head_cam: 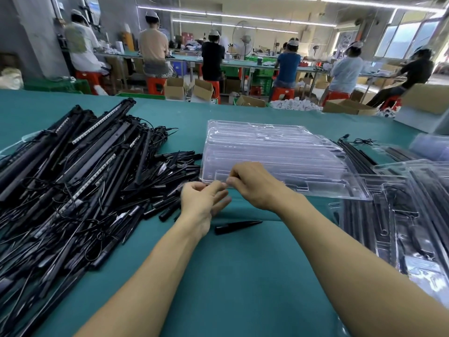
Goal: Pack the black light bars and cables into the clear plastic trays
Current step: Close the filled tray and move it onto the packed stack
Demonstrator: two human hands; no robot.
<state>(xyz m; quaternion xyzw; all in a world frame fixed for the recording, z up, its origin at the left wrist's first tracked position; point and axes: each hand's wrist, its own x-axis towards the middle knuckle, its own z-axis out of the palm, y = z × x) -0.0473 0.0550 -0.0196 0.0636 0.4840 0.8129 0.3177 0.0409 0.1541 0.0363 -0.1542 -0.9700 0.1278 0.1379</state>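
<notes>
- Bars (73,178), pile: cut off by the left and bottom edges; lower layers were buried under tangled cables (155,136); count not readable.
- Small black parts (177,164) beside the pile: too blurred to identify.
- Trays (279,152), empty stack: clear layers ran together; number not countable.
- Filled trays (401,215): cut off by the right and bottom edges; contents were smeared by glare.
- Left hand (201,200), right hand (255,186): fingertips met at the stack's near edge; whether they pinched a tray could not be told. Forearms were cut off at the bottom.
- Box (425,98): cut off by the right edge.
- Workers (289,64), far benches: their work was too small to tell.
</notes>
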